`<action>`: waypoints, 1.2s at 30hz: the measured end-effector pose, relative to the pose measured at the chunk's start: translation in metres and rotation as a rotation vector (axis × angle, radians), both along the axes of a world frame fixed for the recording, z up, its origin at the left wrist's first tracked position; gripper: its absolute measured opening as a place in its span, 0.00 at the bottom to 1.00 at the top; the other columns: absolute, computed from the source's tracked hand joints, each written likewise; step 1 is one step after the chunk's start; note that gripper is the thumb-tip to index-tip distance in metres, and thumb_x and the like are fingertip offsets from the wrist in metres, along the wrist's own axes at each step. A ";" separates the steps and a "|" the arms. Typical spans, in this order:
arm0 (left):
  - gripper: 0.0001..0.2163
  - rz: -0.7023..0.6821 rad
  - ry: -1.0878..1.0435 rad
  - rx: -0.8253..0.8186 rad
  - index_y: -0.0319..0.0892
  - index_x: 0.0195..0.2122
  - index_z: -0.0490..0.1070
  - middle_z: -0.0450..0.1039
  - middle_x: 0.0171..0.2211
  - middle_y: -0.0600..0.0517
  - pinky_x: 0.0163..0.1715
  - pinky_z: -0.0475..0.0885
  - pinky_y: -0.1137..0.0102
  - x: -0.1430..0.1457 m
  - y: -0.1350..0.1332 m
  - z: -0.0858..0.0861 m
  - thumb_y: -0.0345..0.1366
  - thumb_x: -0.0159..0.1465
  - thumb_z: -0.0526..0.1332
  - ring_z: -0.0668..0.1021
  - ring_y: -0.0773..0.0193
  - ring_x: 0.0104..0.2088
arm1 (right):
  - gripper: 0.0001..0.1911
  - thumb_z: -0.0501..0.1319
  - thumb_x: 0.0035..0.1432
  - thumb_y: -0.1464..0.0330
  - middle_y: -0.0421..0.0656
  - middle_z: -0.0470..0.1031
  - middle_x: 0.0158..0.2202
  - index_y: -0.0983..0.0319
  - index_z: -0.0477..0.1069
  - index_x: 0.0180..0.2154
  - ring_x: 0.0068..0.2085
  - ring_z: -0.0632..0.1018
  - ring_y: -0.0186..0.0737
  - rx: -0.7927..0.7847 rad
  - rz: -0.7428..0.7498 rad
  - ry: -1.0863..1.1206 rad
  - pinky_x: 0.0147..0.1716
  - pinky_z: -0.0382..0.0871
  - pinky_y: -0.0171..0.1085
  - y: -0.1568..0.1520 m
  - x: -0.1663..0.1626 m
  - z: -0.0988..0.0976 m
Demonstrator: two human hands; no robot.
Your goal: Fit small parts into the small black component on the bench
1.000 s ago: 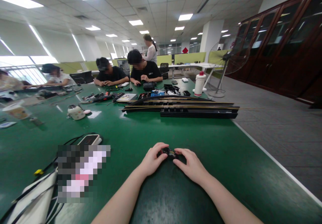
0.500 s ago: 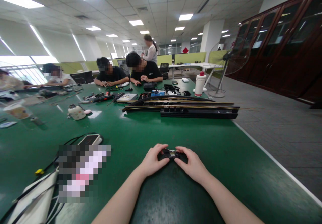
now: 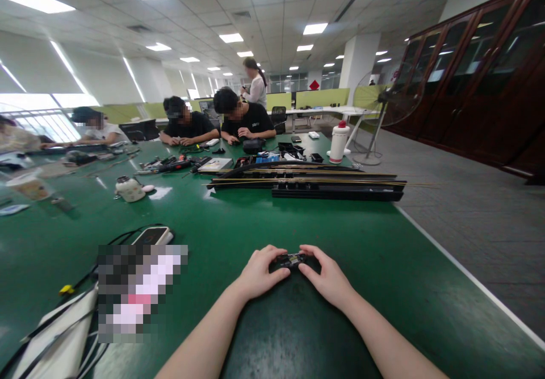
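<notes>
A small black part (image 3: 291,261) with a bit of metal on top sits low over the green table (image 3: 238,220), pinched from both sides. My left hand (image 3: 259,273) grips its left end with curled fingers. My right hand (image 3: 324,277) grips its right end, thumb and fingers closed on it. Both forearms reach in from the bottom edge. The underside of the part is hidden by my fingers.
A long stack of black rails with thin brass rods (image 3: 306,183) lies across the table beyond my hands. A phone (image 3: 153,235) with cables lies to the left, near a blurred patch. A white bottle (image 3: 338,142) stands far right. Several seated people work at the far end.
Both hands have shifted slightly forward with the small black part, which has turned a little between my fingers. The rest of the table is unchanged.
</notes>
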State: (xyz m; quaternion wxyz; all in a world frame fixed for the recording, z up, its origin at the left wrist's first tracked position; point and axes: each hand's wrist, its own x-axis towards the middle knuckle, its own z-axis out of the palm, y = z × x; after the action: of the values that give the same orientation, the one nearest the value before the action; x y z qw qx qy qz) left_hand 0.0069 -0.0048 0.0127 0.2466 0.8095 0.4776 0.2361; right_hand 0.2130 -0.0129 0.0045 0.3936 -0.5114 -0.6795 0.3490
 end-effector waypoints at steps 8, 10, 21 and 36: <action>0.16 0.004 -0.025 0.032 0.45 0.48 0.68 0.71 0.42 0.51 0.44 0.67 0.65 0.000 0.001 -0.004 0.36 0.57 0.63 0.73 0.58 0.42 | 0.20 0.61 0.50 0.67 0.46 0.75 0.46 0.59 0.69 0.47 0.48 0.75 0.45 0.024 -0.019 -0.006 0.52 0.65 0.48 -0.001 -0.001 0.000; 0.16 0.000 -0.023 0.031 0.45 0.47 0.68 0.71 0.42 0.51 0.44 0.67 0.65 0.000 0.001 -0.004 0.35 0.57 0.63 0.73 0.58 0.42 | 0.18 0.61 0.50 0.66 0.46 0.75 0.46 0.59 0.70 0.46 0.48 0.75 0.45 0.040 -0.025 -0.014 0.52 0.66 0.47 -0.002 -0.001 -0.001; 0.19 -0.033 0.001 0.047 0.48 0.49 0.67 0.72 0.42 0.52 0.46 0.65 0.64 0.000 0.001 -0.006 0.37 0.55 0.66 0.73 0.58 0.44 | 0.11 0.62 0.52 0.68 0.45 0.77 0.41 0.57 0.74 0.40 0.45 0.74 0.45 0.263 0.110 -0.175 0.48 0.67 0.47 -0.004 -0.004 0.002; 0.20 0.009 0.018 0.028 0.46 0.48 0.67 0.72 0.43 0.51 0.46 0.66 0.63 0.000 0.001 -0.006 0.35 0.53 0.65 0.73 0.57 0.44 | 0.10 0.63 0.50 0.72 0.44 0.76 0.44 0.55 0.76 0.37 0.48 0.73 0.47 0.192 0.118 -0.230 0.50 0.64 0.50 -0.005 -0.004 0.003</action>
State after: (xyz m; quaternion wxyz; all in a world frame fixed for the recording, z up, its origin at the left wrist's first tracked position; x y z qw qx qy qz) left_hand 0.0070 -0.0041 0.0063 0.2301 0.8128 0.4800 0.2367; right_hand 0.2089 -0.0175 0.0075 0.3392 -0.4673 -0.7792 0.2437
